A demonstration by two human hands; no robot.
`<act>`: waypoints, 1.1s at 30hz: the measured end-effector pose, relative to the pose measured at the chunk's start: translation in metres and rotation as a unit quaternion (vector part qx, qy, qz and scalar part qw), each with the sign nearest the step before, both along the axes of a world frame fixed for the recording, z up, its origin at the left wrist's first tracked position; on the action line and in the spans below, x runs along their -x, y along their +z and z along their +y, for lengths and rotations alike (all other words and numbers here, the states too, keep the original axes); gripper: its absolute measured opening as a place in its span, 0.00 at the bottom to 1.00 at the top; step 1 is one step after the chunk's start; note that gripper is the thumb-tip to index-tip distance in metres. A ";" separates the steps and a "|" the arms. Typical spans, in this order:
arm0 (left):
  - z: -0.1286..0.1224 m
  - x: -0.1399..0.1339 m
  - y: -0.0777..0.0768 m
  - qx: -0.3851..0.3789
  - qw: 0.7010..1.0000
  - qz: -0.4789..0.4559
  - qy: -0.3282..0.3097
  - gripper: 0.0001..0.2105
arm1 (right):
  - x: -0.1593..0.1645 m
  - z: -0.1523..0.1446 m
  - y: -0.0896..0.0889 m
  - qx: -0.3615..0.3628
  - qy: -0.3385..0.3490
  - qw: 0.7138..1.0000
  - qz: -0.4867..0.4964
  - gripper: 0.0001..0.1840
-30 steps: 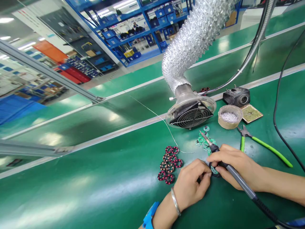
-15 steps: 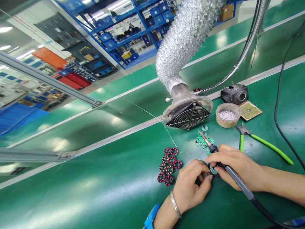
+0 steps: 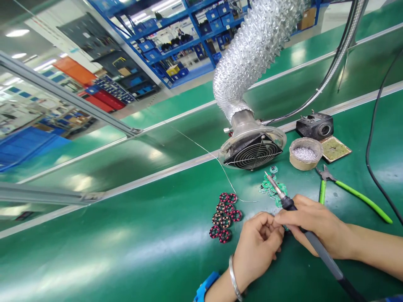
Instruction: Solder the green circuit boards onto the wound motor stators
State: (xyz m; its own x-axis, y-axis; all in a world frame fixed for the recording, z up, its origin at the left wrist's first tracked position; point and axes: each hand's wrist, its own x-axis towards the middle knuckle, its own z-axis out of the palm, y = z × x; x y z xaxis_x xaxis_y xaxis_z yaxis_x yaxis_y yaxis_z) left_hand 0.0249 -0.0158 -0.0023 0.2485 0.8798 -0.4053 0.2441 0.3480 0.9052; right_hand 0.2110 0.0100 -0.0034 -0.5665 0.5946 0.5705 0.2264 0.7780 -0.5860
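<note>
My right hand (image 3: pixel 324 228) is closed around a soldering iron (image 3: pixel 325 256), whose bare tip points up and away over the green boards. My left hand (image 3: pixel 260 243) is closed in a pinch, fingertips meeting those of my right hand. Between them, mostly hidden by fingers, is a small round circuit board (image 3: pixel 286 228); only a sliver shows. Beyond the iron's tip lies a loose pile of round green circuit boards (image 3: pixel 267 186). Left of my left hand, several red-and-black copper-wound rings (image 3: pixel 225 221) sit grouped on the green bench.
A fume extractor (image 3: pixel 253 153) hangs from a silver duct above the boards. Solder wire (image 3: pixel 226 176) dangles to the bench. Green-handled cutters (image 3: pixel 362 200), a round tub (image 3: pixel 305 154), a sponge tray (image 3: pixel 336 149) and a black iron stand (image 3: pixel 315 126) lie at right.
The fingers of both hands have drawn together and now cover most of the round board. The head view has shifted slightly, so the bench things appear a little further right.
</note>
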 end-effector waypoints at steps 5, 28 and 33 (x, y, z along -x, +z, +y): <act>0.000 0.001 0.003 0.094 0.995 -0.026 0.009 0.15 | -0.002 0.002 0.004 -0.076 0.024 0.996 -0.041 0.17; -0.007 -0.002 0.002 0.052 0.999 -0.002 0.000 0.08 | -0.008 -0.003 -0.001 -0.084 0.019 0.994 -0.060 0.18; -0.004 -0.004 0.007 0.051 0.998 0.034 0.001 0.05 | -0.009 -0.002 -0.003 -0.038 0.026 0.999 -0.018 0.24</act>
